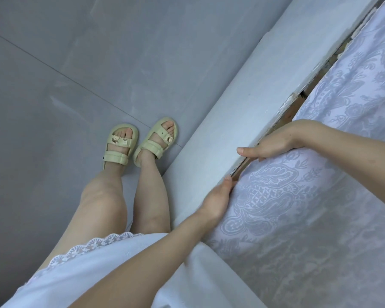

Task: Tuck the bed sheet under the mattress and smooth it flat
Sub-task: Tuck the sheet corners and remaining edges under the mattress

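Note:
A pale lilac bed sheet with a raised floral pattern covers the mattress on the right. It runs down into the narrow gap beside the grey bed frame rail. My left hand lies flat against the sheet's edge, its fingertips pushed into the gap at the rail. My right hand sits just beyond it, thumb resting on top of the rail, fingers curled down into the gap over the sheet. The fingertips of both hands are hidden in the gap.
The person's legs and beige sandals stand on the grey tiled floor close to the rail. A white lace-trimmed hem hangs at the bottom. Further up the gap, bare wood of the frame shows.

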`<state>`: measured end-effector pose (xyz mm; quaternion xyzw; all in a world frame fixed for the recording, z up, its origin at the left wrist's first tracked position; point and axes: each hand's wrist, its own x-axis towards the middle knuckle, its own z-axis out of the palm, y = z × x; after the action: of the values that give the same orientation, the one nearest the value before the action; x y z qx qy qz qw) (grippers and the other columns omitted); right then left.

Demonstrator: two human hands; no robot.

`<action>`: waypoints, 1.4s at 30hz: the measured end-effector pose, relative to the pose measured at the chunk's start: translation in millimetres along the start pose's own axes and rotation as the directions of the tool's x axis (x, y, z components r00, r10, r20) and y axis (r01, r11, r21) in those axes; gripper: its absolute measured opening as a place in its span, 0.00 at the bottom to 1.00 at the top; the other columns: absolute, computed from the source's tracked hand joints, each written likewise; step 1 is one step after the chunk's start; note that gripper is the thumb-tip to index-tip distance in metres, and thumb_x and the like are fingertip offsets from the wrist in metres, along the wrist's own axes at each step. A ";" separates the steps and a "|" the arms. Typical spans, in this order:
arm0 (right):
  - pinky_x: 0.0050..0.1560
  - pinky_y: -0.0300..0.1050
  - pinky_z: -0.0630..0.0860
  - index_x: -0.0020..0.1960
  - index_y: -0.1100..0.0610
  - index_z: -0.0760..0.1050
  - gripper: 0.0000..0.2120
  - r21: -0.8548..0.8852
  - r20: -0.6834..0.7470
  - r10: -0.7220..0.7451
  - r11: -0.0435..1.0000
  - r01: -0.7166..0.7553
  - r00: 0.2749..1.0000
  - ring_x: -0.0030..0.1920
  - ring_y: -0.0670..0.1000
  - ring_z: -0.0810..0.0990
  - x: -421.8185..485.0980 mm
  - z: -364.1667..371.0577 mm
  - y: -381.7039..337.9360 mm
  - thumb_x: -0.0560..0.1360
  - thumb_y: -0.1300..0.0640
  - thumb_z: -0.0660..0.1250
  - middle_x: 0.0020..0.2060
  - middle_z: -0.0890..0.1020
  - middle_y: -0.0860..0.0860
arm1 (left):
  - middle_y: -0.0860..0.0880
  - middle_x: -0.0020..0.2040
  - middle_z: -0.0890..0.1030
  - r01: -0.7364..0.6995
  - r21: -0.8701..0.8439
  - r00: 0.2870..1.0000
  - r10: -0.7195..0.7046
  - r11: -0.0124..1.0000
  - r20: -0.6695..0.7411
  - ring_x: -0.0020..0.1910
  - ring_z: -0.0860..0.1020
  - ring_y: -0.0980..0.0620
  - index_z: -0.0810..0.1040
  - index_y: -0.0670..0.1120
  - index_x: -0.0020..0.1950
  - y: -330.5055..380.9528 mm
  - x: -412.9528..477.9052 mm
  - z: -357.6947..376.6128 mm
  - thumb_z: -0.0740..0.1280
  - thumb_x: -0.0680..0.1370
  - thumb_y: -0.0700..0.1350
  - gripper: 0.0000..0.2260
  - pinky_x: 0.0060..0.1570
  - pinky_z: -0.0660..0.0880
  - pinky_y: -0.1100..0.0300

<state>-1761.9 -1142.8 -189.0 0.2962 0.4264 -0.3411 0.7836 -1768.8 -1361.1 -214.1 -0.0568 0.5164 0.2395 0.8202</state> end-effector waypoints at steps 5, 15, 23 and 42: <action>0.52 0.42 0.75 0.52 0.59 0.81 0.41 0.038 0.000 0.003 0.999 -0.003 1.000 0.45 0.51 0.82 6.0 -3.0 -1.8 0.74 0.29 0.41 0.46 0.84 0.53 | 0.47 0.61 0.78 0.235 -0.027 0.956 -0.225 0.972 0.190 0.55 0.78 0.51 0.75 0.52 0.62 27.3 12.2 0.4 0.42 0.80 0.63 0.28 0.56 0.70 0.60; 0.54 0.49 0.73 0.45 0.56 0.82 0.40 0.219 -0.472 -0.160 0.931 0.291 0.867 0.46 0.54 0.82 9.5 0.8 -6.8 0.75 0.30 0.40 0.37 0.85 0.53 | 0.45 0.58 0.80 0.083 0.000 0.996 -0.083 0.997 -0.024 0.54 0.78 0.51 0.77 0.44 0.57 28.9 -0.3 -37.5 0.45 0.82 0.57 0.26 0.59 0.72 0.60; 0.69 0.55 0.58 0.60 0.56 0.76 0.18 0.049 -0.945 0.112 0.977 0.207 -0.307 0.65 0.56 0.74 7.1 96.7 54.1 0.78 0.48 0.56 0.63 0.77 0.55 | 0.55 0.54 0.81 -0.176 0.186 0.984 0.174 0.967 0.027 0.54 0.79 0.56 0.78 0.53 0.54 76.3 24.5 20.4 0.57 0.77 0.62 0.17 0.60 0.72 0.58; 0.74 0.46 0.58 0.71 0.53 0.67 0.19 0.209 -0.800 0.591 0.108 0.972 0.106 0.72 0.43 0.62 32.0 227.3 -49.4 0.81 0.59 0.58 0.67 0.68 0.42 | 0.53 0.54 0.79 0.090 0.505 0.995 -0.098 0.859 -0.011 0.55 0.77 0.52 0.75 0.49 0.58 -35.5 -66.1 -75.5 0.57 0.81 0.53 0.13 0.58 0.72 0.56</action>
<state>-1681.9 -1352.7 -120.7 0.7216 0.5191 -0.4038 -0.2162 -1837.9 -1440.1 -196.5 0.1361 0.5516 0.0562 0.8210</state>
